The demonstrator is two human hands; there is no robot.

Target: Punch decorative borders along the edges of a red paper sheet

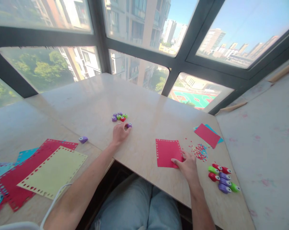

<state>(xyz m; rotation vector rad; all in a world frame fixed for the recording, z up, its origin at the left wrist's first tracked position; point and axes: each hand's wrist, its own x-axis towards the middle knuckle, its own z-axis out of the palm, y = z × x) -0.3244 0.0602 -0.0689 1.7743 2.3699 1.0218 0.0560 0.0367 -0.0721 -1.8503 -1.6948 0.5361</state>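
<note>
Tabletop point(139, 95) of pale stone fills the view below a dark-framed window, and both bare forearms reach out over it from the near edge. Stacked sheets of paper point(39, 174), yellow on red on blue with punched borders, lie at the far left. A red sheet point(167, 151) with holes punched along its edges lies flat near the right hand point(187, 166), which rests palm down with fingers spread, its fingertips pressing the sheet's lower right corner; it grips nothing. Another red and blue sheet pair point(208, 134) sits further right, with scattered confetti point(200, 150) between. The left arm stretches straighter and further forward; the left hand point(119, 132) lies knuckles up, fingers curled, fingertips closing on a small purple punch point(129, 125). Just beyond is a cluster of small punches point(119, 116). More punches point(222, 178) lie in a group right of the right hand, and a lone purple punch point(83, 139) sits left.
</note>
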